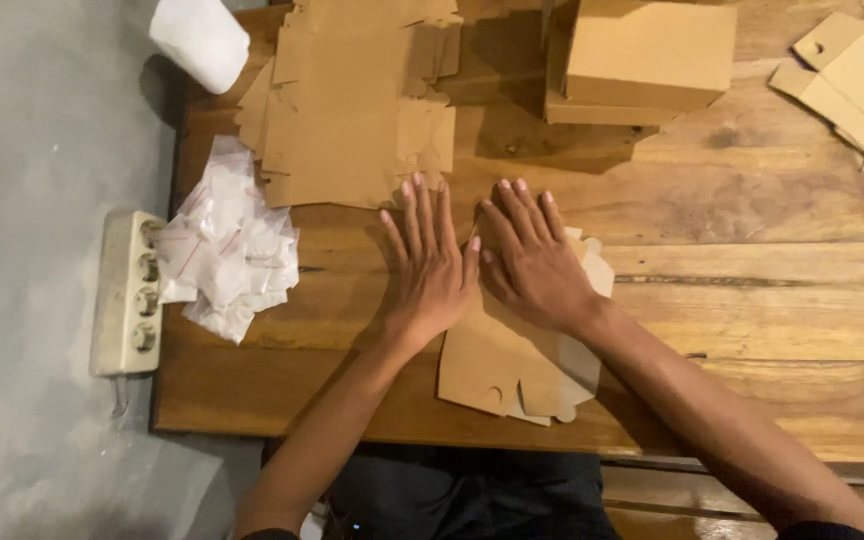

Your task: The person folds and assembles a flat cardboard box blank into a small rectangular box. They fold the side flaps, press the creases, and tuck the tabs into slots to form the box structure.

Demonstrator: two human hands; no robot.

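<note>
Both of my hands lie flat, palms down, side by side on a flat brown cardboard cutout (497, 365) on the wooden table (752, 300). My left hand (430, 265) presses the sheet's left part with fingers spread. My right hand (532, 255) rests just to its right, thumbs nearly touching. The cutout's near end with tabs sticks out toward me; the part under my hands is hidden.
A stack of flat cardboard cutouts (352, 100) lies at the back left. Folded cardboard boxes (642, 55) stand at the back centre. More cutouts (862, 85) lie far right. A heap of small white plastic bags (227, 245), a white power strip (127, 290) and a white roll (200, 38) are left.
</note>
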